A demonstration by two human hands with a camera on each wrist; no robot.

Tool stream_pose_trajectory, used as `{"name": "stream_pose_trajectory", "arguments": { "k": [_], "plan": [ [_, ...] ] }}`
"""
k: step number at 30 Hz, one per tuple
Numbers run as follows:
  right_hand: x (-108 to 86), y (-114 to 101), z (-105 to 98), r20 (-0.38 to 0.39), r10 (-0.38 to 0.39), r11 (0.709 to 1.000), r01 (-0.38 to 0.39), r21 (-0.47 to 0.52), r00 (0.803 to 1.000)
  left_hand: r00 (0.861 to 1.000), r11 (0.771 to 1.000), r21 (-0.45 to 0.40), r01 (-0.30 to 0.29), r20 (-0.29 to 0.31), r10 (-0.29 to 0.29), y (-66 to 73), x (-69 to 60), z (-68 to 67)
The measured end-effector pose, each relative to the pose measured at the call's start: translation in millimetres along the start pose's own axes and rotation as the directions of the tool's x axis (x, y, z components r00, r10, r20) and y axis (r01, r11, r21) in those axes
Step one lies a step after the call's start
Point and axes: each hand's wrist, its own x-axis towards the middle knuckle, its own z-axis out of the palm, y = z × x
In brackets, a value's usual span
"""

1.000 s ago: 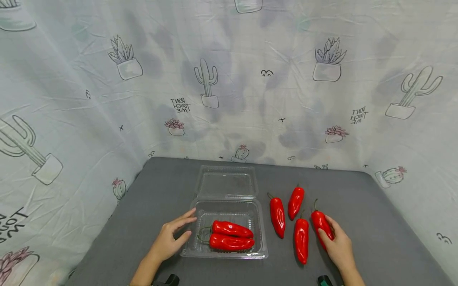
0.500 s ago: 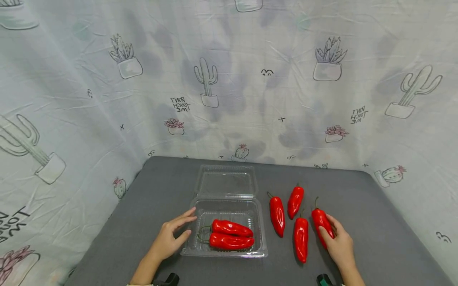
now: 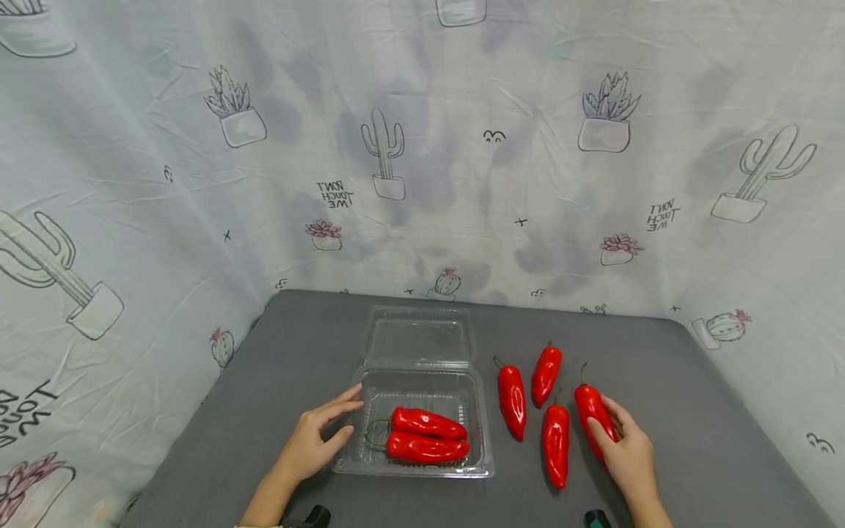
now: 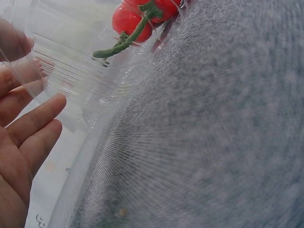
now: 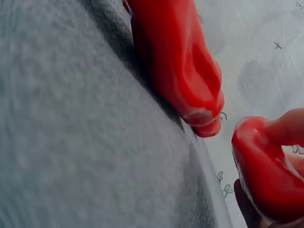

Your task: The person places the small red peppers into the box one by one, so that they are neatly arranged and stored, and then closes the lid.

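Grasping a red pepper (image 3: 590, 408) right of the box (image 3: 422, 380) in right hand (image 3: 628, 447), with left hand (image 3: 313, 438) relaxed by the box's left rim; barely shifting this past second, seemingly pausing the work

Two peppers (image 3: 428, 449) in container (image 3: 409, 383), four peppers (image 3: 556, 446) right

A pale, creased cloth (image 3: 449, 81) hangs behind the grey bench (image 3: 300, 352) and along both its sides. Its print shows a tall, armed cactus (image 3: 383, 154) in a pot, a spiky potted succulent (image 3: 607, 110), a pink-topped succulent (image 3: 323, 233) and black lettering (image 3: 335, 194), among blurred grey-violet patches. The bench has rounded far corners and, seen close, a fine-grained surface.
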Motion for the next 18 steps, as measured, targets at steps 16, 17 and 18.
{"name": "stream_pose_trajectory", "arguments": {
  "k": [16,17,18],
  "plan": [
    [-4.7,-25,8,0.062,-0.057,0.992,0.049,0.116,0.996,0.999,0.999,-0.051,0.015,0.038,-0.013,-28.0,-7.6,4.1],
    [-5.5,-26,8,0.067,-0.057,0.991,0.048,0.127,0.996,0.999,0.999,-0.050,0.016,0.039,-0.014,-27.8,-7.3,4.1],
    [-6.2,-27,8,0.072,-0.060,0.989,0.050,0.138,0.996,0.999,0.999,-0.050,0.016,0.040,-0.014,-27.5,-7.0,4.1]
  ]
}}
